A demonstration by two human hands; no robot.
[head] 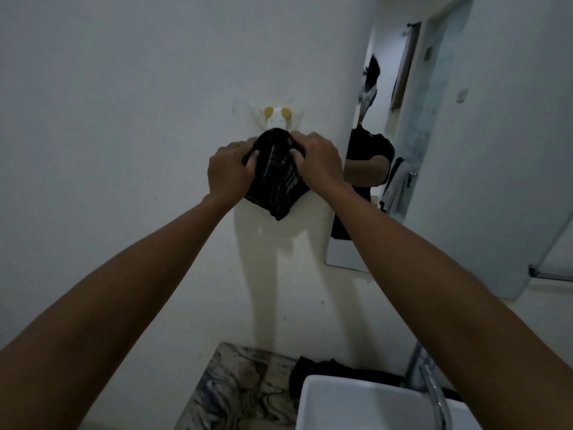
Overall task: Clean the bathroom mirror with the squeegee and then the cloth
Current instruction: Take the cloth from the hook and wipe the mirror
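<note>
A dark cloth (277, 178) hangs against the white wall just under a white wall hook with two yellow knobs (277, 115). My left hand (229, 170) grips the cloth's left side and my right hand (316, 159) grips its right side near the top. The bathroom mirror (434, 144) is on the wall to the right and reflects a person in a dark shirt. No squeegee shows in this view.
A white basin (356, 405) with a chrome tap (434, 395) sits at the bottom right on a marbled counter (235, 389). Another dark cloth (335, 372) lies behind the basin. A glass shelf (552, 240) projects at the far right.
</note>
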